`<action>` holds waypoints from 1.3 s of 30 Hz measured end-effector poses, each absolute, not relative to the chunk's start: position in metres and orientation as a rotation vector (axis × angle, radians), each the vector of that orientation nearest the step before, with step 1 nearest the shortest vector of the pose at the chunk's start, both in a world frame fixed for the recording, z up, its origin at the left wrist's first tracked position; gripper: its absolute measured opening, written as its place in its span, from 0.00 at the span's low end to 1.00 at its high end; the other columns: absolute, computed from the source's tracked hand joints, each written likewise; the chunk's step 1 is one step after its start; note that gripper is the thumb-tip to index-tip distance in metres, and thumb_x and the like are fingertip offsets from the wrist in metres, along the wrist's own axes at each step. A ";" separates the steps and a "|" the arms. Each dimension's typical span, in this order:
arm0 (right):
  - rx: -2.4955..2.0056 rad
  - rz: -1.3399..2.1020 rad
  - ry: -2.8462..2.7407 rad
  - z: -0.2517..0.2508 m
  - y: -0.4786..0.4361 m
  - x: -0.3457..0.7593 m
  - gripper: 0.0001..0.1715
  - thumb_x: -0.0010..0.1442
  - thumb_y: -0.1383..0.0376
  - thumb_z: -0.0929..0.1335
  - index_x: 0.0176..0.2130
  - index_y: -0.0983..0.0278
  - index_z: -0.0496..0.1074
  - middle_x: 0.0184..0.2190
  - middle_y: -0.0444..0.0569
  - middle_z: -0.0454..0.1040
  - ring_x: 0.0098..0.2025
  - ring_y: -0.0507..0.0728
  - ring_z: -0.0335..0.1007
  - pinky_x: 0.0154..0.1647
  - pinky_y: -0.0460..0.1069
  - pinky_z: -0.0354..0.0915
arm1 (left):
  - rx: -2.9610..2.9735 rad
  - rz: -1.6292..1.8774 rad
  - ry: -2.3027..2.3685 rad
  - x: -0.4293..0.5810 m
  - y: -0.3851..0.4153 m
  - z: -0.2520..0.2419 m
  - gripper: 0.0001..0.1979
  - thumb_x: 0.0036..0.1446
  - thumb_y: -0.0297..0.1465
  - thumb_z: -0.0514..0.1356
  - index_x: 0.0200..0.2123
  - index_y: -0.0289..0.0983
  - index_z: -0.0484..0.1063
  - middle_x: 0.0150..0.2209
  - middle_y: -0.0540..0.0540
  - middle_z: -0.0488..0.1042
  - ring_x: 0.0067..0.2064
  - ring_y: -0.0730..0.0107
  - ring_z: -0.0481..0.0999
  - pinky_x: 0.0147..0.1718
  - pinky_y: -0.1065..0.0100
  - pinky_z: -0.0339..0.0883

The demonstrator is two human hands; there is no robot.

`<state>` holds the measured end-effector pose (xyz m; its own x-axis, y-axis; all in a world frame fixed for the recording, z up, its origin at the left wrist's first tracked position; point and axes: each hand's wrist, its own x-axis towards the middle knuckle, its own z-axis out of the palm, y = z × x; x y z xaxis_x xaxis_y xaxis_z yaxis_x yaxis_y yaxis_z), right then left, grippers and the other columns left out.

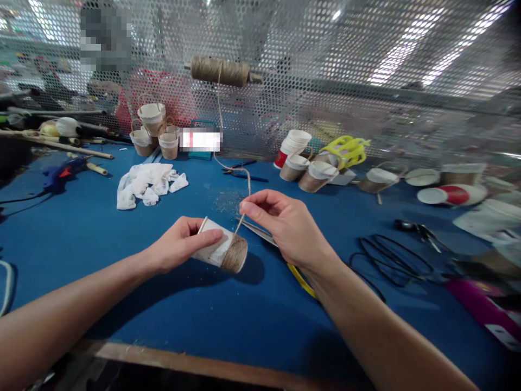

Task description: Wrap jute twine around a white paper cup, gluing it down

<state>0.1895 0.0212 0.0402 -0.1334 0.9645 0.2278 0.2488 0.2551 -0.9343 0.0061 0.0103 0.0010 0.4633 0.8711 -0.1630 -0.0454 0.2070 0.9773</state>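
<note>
forearms point(61, 320) angle in low over the blue counter point(101, 233). left hand point(179, 245) curled, grip clamped on the cup point(211, 251), which is tipped sideways mid-counter. right hand point(287, 222), wrist bent, grip pinched together on the twine point(239, 224) at the cup's wrapped end.

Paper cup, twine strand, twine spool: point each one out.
paper cup point(212, 252), head view, on its bare white side wall.
twine strand point(240, 223), head view, on the short stretch just above the cup.
twine spool point(220, 71), head view, on the middle of the wound twine.
</note>
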 end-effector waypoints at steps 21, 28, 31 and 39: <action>-1.182 0.924 -1.613 0.047 0.014 0.189 0.06 0.52 0.64 0.69 0.28 0.65 0.69 0.23 0.41 0.72 0.26 0.48 0.67 0.30 0.44 0.63 | 1.199 0.761 1.025 0.010 0.008 0.005 0.17 0.46 0.42 0.61 0.24 0.30 0.70 0.19 0.52 0.65 0.20 0.80 0.60 0.20 0.76 0.52; -1.188 0.927 -1.622 0.040 0.018 0.187 0.06 0.52 0.64 0.68 0.28 0.65 0.69 0.23 0.42 0.71 0.26 0.48 0.66 0.29 0.45 0.63 | 1.275 0.774 0.915 0.010 0.002 0.006 0.14 0.48 0.40 0.60 0.26 0.32 0.72 0.21 0.53 0.65 0.22 0.79 0.60 0.20 0.77 0.53; -1.178 0.950 -1.624 0.038 0.018 0.186 0.06 0.52 0.64 0.68 0.28 0.65 0.68 0.23 0.42 0.71 0.26 0.48 0.66 0.30 0.45 0.63 | 1.287 0.791 0.894 0.010 0.000 0.007 0.13 0.48 0.38 0.60 0.26 0.32 0.72 0.21 0.52 0.66 0.22 0.79 0.61 0.21 0.77 0.55; -1.219 1.008 -1.668 0.034 0.019 0.186 0.06 0.52 0.65 0.67 0.27 0.65 0.67 0.23 0.42 0.71 0.27 0.49 0.67 0.32 0.47 0.63 | 1.368 0.891 0.854 0.010 -0.006 0.011 0.09 0.47 0.33 0.61 0.24 0.32 0.72 0.19 0.53 0.65 0.21 0.80 0.59 0.20 0.78 0.55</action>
<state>0.1859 0.0186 0.0342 -0.1972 0.9681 0.1546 0.3133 0.2116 -0.9258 0.0098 -0.0062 0.0111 0.4313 0.9022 0.0088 -0.0291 0.0042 0.9996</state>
